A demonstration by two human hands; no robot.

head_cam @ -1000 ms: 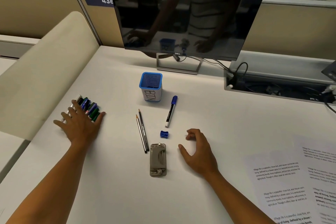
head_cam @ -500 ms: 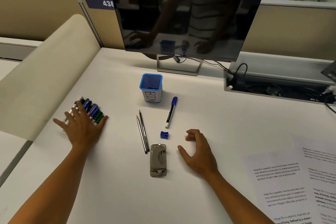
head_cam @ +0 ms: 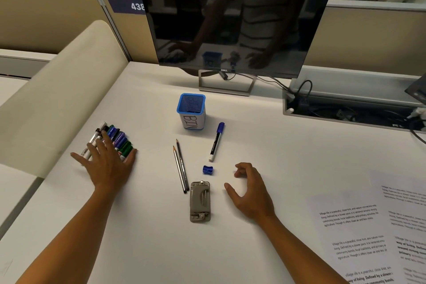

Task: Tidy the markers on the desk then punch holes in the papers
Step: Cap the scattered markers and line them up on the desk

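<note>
Here, counted: one bunch of markers [head_cam: 116, 139] at the left side of the desk [head_cam: 149, 237], several side by side with blue, purple, green and white barrels, too overlapped and blurred for a sure number. One more marker [head_cam: 216, 142], blue-capped, lies alone right of the bin [head_cam: 191, 110], a single blue mesh cup labelled "BIN". Two pencils [head_cam: 181, 166] lie side by side in the middle, tips pointing away. One blue sharpener [head_cam: 208, 169] sits just right of them, and one grey punch [head_cam: 200, 202] lies flat just beyond the pencils' near ends. At least three printed papers [head_cam: 359, 233] overlap at the right edge. One monitor [head_cam: 230, 14] stands at the back.

The left hand [head_cam: 108, 163] lies flat with fingers spread wide over the near end of the bunch, pressing on it and closed around nothing. The right hand [head_cam: 250, 190] rests on the desk just right of the punch, fingers loosely curled, thumb apart, holding nothing.

Against a second ago, the left hand sits slightly further onto the bunch, and the bunch looks more tightly packed. The right hand, the lone marker, pencils, sharpener, punch and papers lie as they did.
</note>
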